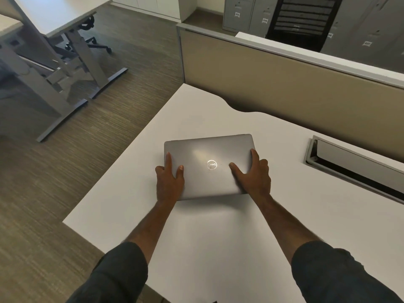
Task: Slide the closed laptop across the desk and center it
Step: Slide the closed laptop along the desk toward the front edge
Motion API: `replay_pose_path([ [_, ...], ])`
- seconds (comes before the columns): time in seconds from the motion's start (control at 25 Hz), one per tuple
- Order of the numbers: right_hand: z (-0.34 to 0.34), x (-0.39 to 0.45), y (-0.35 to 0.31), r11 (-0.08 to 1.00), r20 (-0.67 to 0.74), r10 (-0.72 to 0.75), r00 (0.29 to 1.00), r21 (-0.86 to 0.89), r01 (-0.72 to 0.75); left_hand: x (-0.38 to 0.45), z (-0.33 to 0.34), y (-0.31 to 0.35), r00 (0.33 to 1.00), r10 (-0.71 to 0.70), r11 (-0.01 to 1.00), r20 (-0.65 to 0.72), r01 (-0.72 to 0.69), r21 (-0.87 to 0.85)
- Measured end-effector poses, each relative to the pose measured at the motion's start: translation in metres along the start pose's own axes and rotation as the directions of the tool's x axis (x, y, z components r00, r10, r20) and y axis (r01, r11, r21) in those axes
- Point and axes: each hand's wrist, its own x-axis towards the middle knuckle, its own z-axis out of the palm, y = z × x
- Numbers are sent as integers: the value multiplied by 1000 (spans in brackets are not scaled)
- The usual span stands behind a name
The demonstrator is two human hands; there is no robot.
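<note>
A closed grey laptop (207,154) with a round logo on its lid lies flat on the white desk (218,237), toward the desk's left side. My left hand (169,182) grips its near left corner, thumb and forefinger on the lid, the other fingers down the left edge. My right hand (254,178) grips the near right corner the same way, thumb on the lid and fingers along the right edge. Both forearms reach forward from dark sleeves.
A tan partition panel (284,88) runs along the desk's far edge. An open cable tray slot (354,169) sits in the desk at the right. The desk's left edge drops to carpet (65,171). Another desk's legs (72,79) stand far left.
</note>
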Motion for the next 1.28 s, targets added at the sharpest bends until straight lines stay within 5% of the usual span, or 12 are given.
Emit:
replay_pose_path([
  [1.28, -16, -160, 114, 993, -20, 115, 993, -5, -115, -161, 19, -56, 993, 27, 999, 117, -30, 24],
])
